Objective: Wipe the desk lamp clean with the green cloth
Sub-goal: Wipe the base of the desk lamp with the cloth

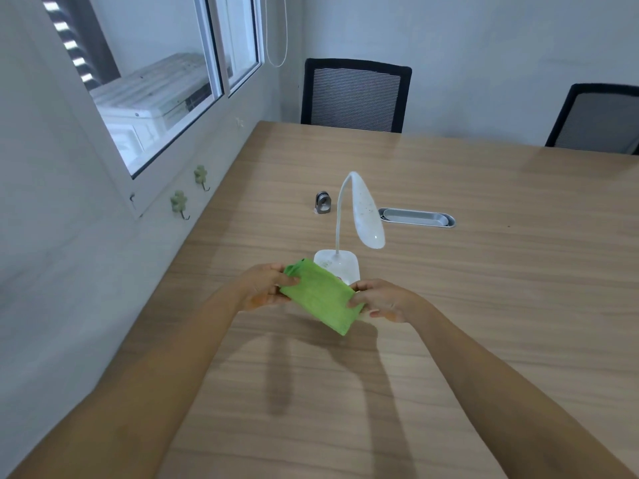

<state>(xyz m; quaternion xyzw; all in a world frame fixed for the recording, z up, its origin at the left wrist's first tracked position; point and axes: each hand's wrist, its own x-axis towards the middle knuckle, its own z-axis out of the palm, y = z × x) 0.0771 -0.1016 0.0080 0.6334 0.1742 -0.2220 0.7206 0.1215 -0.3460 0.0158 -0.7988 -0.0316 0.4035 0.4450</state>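
Note:
A folded green cloth (320, 297) is held in the air above the wooden table, just in front of the white desk lamp (366, 216). My left hand (266, 288) grips the cloth's left end and my right hand (383, 300) grips its right end. The lamp stands upright on a square white base (340, 262), with a bent gooseneck and a long head that points down and carries dark specks. The cloth hides the near edge of the base.
A small grey metal object (322, 202) stands behind the lamp, and a silver cable tray (416, 217) is set into the table (484, 305). Two black mesh chairs (356, 95) stand at the far edge. A wall with windows and two green hooks (179, 202) runs along the left.

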